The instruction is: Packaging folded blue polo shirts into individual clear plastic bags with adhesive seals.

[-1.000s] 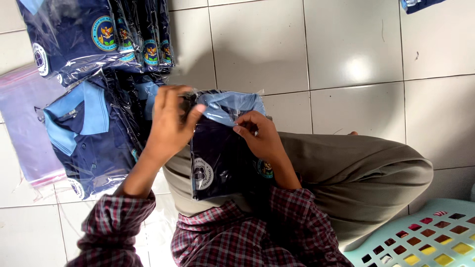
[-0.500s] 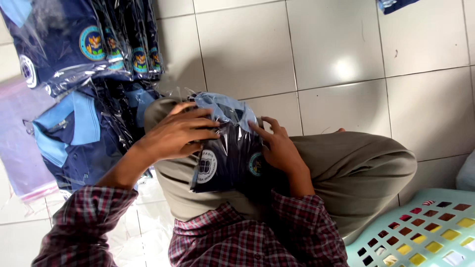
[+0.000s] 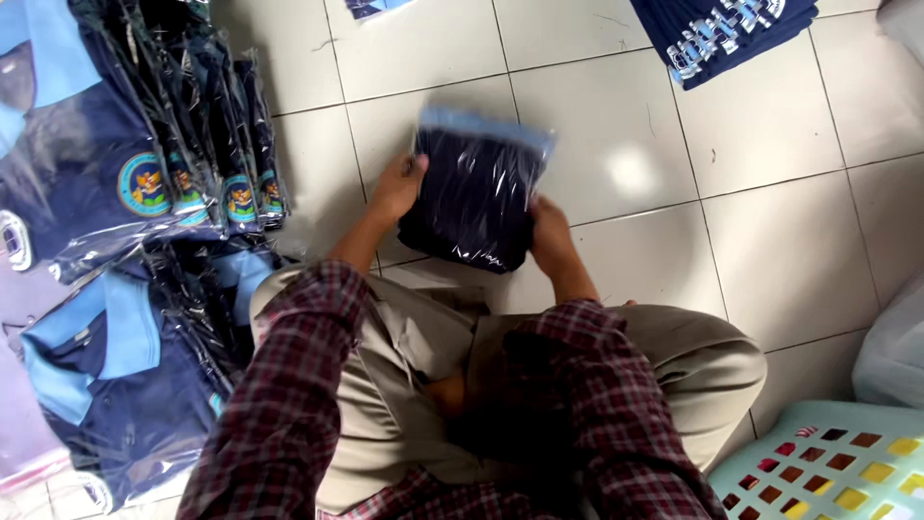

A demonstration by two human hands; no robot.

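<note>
We are looking at a folded dark navy garment in a clear plastic bag [image 3: 474, 193], which is lying flat on the white tiled floor [image 3: 770, 250], just in front of the knees of the seated person. The far end of the bag is showing a light blue strip, and the plastic is shining under the light.

The left hand [image 3: 397, 188] is resting against the left edge of the bag, with its grip closing on that edge. The right hand [image 3: 550, 231] is touching the near right corner of the bag; the fingers there are partly hidden under the package, so we cannot tell how tightly they are pressing. Both arms are wearing sleeves of a dark red checked shirt [image 3: 587, 385], and the legs are covered by khaki trousers [image 3: 674, 356].

To the left of the person, a row of bagged navy shirts with round badges [image 3: 192, 183] is lying overlapped on the floor, and nearer to us another bagged shirt with a light blue collar [image 3: 106, 366] is lying beside the left knee. At the far right, well apart from the hands, a folded navy garment with white print [image 3: 722, 34] is lying on the tiles. At the bottom right corner, a pale green plastic basket with coloured holes [image 3: 828, 462] is standing near the right knee.
</note>
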